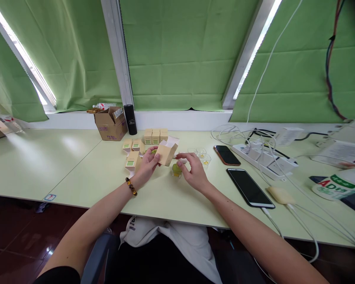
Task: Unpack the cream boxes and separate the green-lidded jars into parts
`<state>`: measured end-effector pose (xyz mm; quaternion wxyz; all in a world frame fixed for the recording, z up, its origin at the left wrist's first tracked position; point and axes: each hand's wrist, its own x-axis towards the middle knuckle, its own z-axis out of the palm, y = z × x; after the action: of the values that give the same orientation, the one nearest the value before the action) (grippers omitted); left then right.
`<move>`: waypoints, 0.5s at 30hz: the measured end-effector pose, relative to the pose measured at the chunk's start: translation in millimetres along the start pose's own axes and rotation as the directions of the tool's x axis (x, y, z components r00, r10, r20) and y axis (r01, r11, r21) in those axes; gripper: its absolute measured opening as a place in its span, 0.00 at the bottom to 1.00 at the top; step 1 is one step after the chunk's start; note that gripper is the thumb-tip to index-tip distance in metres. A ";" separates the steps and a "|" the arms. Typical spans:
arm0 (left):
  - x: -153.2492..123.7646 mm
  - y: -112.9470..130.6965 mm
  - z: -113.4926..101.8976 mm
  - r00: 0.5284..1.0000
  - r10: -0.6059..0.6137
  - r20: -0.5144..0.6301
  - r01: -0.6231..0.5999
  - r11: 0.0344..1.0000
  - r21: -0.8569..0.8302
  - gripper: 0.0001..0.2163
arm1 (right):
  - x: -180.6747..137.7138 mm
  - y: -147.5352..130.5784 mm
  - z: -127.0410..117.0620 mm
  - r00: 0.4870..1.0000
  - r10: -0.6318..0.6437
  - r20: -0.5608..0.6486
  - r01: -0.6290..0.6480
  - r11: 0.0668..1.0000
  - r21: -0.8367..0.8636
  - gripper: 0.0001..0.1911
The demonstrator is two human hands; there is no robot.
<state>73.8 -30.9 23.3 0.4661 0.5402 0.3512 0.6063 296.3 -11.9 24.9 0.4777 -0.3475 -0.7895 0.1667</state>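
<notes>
My left hand (148, 163) is closed around a small tan carton (167, 153), held tilted with its white flap open toward the right. My right hand (192, 170) pinches a small clear jar with green contents (175, 169) that rests on the pale green table (77, 165), just below the carton. Several matching small cartons with green labels (142, 146) stand and lie behind my left hand. Small clear jars with yellow contents (203, 157) sit just beyond my right hand.
A brown cardboard box (111, 124) and a black cylinder (130, 119) stand at the window sill. Two phones (250, 187) (226, 154) lie to the right, beside a white power strip (264, 157) with tangled cables. Papers and a green-labelled pack (334, 185) lie far right.
</notes>
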 end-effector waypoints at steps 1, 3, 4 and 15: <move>-0.5 0.0 1.0 1.000 0.006 0.005 -0.006 0.999 0.043 0.32 | 0.2 -1.1 0.3 1.000 0.024 0.009 -0.025 0.999 0.043 0.14; -0.8 -0.1 3.4 0.999 0.028 0.023 -0.031 0.995 0.097 0.34 | 0.7 -2.1 1.9 0.996 0.082 0.032 -0.085 0.989 0.121 0.19; -0.5 -0.7 4.6 0.998 0.046 0.032 -0.050 0.992 0.113 0.35 | 1.0 -1.8 3.2 0.993 0.112 0.041 -0.117 0.981 0.155 0.21; -9.7 0.7 12.8 0.946 0.186 0.264 -0.242 0.950 0.198 0.31 | 7.6 3.7 7.1 0.941 0.298 0.162 -0.336 0.741 0.581 0.29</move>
<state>86.0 -41.3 22.9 0.3713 0.6951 0.2978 0.5388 289.3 -3.4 24.1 0.5042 -0.3020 -0.6384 0.4970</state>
